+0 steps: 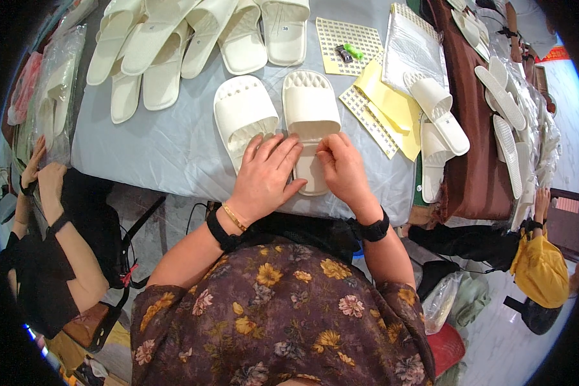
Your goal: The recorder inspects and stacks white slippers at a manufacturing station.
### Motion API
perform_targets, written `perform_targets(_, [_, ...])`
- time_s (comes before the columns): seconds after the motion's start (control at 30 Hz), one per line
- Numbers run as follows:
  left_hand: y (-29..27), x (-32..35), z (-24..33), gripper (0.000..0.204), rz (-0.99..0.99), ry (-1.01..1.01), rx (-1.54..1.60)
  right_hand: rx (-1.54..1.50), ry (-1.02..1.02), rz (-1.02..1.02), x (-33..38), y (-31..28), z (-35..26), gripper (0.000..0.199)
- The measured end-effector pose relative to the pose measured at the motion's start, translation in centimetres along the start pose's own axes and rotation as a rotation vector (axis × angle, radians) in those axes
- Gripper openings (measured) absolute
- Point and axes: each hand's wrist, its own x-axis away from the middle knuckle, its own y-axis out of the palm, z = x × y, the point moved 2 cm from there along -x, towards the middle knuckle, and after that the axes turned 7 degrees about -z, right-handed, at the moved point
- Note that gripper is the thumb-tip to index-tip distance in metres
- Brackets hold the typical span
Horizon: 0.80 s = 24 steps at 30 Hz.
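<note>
Two white open-toed slippers lie side by side on the grey-covered table before me, straps toward the far side. My left hand (268,168) rests flat over the heel part of the left slipper (243,105), fingers stretched out, with the thumb reaching to the edge of the right slipper (311,116). Above the insole of that right slipper, just below its strap, my right hand (342,166) is closed with its fingertips pinched together. Whatever they may hold is hidden or too small to see.
White slippers (202,48) lie overlapping at the back left. Right of the pair are label sheets (338,32), yellow backing paper (383,93), a clear plastic package (413,51) and more slippers (442,119). A brown-covered surface (473,154) adjoins. People's arms (77,257) show at both sides.
</note>
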Motion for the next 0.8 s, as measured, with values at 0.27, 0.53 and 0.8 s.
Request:
perform_targets(0.27, [0.2,0.0,-0.2,0.062,0.01,0.002,-0.007,-0.11,0.124,-0.018,0.1,-0.3,-0.6,0.006])
perform_targets(0.53, [0.2,0.0,-0.1,0.062,0.0,-0.002,-0.002,0.044,0.137,0.028,-0.4,0.4,-0.7,0.007])
perform_targets(0.8, [0.1,0.0,-0.1,0.06,0.006,-0.002,0.012,0.068,0.13,0.08,-0.5,1.2,0.2,0.015])
